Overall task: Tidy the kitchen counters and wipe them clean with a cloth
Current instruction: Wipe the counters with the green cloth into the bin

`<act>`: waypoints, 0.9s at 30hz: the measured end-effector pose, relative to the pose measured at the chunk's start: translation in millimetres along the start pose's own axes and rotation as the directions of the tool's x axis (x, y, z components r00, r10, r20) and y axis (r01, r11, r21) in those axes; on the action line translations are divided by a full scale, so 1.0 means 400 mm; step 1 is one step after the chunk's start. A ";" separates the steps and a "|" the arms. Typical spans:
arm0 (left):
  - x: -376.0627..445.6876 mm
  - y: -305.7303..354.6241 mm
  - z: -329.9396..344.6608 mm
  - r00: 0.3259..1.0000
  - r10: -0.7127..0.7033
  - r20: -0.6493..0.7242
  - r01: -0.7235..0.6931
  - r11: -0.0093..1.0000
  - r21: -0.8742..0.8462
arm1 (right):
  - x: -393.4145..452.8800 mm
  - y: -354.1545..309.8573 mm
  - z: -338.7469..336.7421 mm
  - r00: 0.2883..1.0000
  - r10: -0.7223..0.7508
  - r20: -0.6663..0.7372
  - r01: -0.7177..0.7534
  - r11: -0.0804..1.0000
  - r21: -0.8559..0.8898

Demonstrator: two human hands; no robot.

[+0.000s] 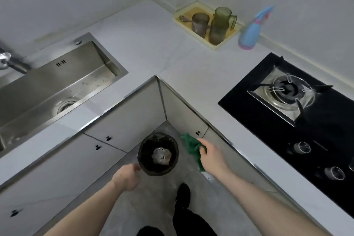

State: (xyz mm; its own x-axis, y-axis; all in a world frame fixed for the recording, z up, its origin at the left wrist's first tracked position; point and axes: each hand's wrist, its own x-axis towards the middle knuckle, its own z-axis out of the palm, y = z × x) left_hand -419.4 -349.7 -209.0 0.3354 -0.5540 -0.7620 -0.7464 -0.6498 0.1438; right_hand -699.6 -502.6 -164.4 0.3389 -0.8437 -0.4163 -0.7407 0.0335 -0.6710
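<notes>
Right hand (211, 156) grips the green cloth (192, 146) beside the floor bin (158, 154), apparently to shake debris off, while left hand (127, 176), fingers curled, touches the bin's rim, seemingly steadying it below the desk's (153, 44) inner corner.

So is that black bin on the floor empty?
No. The bin stands upright and open-topped, with a crumpled greyish wad of rubbish lying inside its dark liner.
</notes>
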 end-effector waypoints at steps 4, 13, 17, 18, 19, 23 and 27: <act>0.197 -0.051 0.005 0.998 -0.034 0.057 0.037 0.997 -0.060 | 0.150 -0.001 0.109 0.998 0.038 0.043 -0.034 0.996 -0.085; 0.639 -0.136 0.201 0.971 -0.161 0.178 0.197 0.958 -0.206 | 0.366 0.131 0.400 0.993 0.119 -0.004 -0.119 0.988 -0.103; 0.853 -0.225 0.366 0.898 -0.323 0.298 0.430 0.788 -0.441 | 0.413 0.228 0.522 0.982 0.189 -0.019 -0.190 0.978 -0.082; 0.903 -0.247 0.417 0.876 -0.352 0.331 0.479 0.722 -0.500 | 0.424 0.256 0.551 0.979 0.203 -0.023 -0.204 0.977 -0.070; 0.950 -0.263 0.468 0.855 -0.370 0.363 0.516 0.672 -0.531 | 0.435 0.285 0.582 0.976 0.216 -0.030 -0.217 0.974 -0.059; 1.048 -0.280 0.581 0.850 -0.350 0.394 0.523 0.460 -0.718 | 0.445 0.352 0.654 0.974 0.227 -0.028 -0.227 0.974 0.002; 1.021 -0.244 0.595 0.901 -0.259 0.347 0.429 0.429 -0.795 | 0.394 0.350 0.659 0.958 0.279 -0.070 -0.279 0.960 0.011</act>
State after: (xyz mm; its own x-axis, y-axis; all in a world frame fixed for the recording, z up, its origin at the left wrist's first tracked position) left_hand -346.6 -388.6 -684.4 0.2961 -0.1506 -0.9432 0.2802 -0.9304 0.2365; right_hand -596.7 -489.7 -485.7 0.0776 -0.8362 -0.5428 -0.7994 0.2732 -0.5350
